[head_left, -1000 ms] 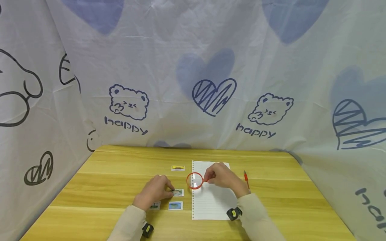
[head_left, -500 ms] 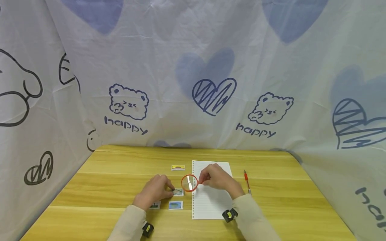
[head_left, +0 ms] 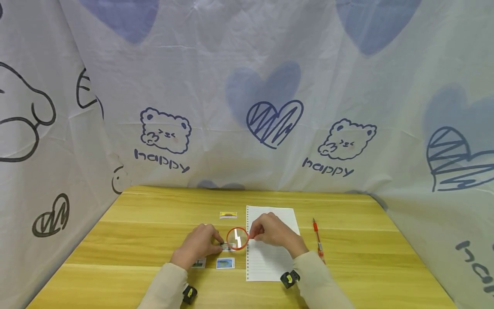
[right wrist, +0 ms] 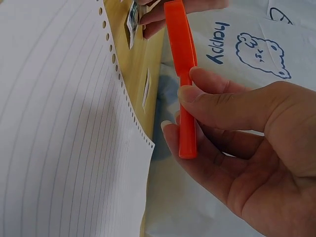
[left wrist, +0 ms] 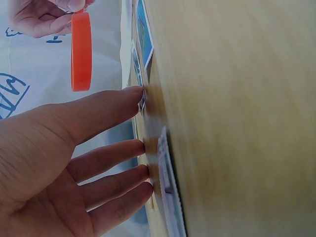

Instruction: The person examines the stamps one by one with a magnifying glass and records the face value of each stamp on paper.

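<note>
My right hand pinches the red handle of a magnifying glass between thumb and fingers. Its round lens hangs above a small stamp on the table, with bright reflections across the glass. My left hand rests at that stamp's left edge, the thumb tip touching it and the other fingers fairly straight, reaching down to the tabletop. Beneath the left hand lies another stamp, partly covered. A blue stamp lies just nearer to me.
A yellow stamp lies farther back. Lined paper with punched holes along its left edge lies under the right hand. Right of it is a red pen. A printed cloth hangs behind the wooden table.
My right hand has moved left and slightly down, bringing the magnifying glass off the paper and over the stamp at my left fingertips. The left hand has stayed in place.
</note>
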### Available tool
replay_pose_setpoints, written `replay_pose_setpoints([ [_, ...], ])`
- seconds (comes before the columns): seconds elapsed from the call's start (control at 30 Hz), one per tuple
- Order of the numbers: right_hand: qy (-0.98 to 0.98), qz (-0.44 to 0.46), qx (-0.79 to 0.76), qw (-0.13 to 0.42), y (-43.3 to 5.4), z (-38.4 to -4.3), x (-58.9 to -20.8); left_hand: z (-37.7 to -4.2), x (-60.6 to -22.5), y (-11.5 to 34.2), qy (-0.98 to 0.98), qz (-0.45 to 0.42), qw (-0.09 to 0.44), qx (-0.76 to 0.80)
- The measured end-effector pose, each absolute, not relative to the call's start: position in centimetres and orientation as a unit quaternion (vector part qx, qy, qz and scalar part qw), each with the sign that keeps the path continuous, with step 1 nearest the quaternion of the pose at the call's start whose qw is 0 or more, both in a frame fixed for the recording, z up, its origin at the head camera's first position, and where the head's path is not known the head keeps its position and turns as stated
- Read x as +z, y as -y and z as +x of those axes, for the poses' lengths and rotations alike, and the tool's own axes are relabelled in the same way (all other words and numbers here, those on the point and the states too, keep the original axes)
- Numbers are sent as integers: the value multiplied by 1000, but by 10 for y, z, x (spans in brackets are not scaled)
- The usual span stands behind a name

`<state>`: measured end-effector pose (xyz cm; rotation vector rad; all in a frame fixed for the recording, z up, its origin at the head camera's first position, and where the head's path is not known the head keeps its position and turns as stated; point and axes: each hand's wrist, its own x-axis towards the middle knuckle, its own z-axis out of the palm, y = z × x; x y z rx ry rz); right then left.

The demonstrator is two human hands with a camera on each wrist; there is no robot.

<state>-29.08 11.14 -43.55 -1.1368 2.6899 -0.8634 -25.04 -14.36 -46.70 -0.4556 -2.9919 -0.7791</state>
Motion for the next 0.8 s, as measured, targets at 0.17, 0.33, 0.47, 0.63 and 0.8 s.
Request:
replay_pose_setpoints([
  [0.17, -884, -372, -279, 49, -110, -289, -435, -252, -468, 144, 958, -146, 11, -245],
  [0.33, -886, -370, -276, 50, -108, -287, -435, -252, -468, 144, 959, -142, 9, -244],
  [0.47, -885, -373, -274, 51, -108, -285, -434, -251, -467, 143, 959, -143, 7, -245],
  [0.63, -881, -386, -271, 44, -108, -284, -432, -251, -466, 143, 957, -153, 10, -248],
  [0.8, -880, -389, -270, 42, -108, -282, -431, -251, -466, 143, 955, -156, 6, -254],
])
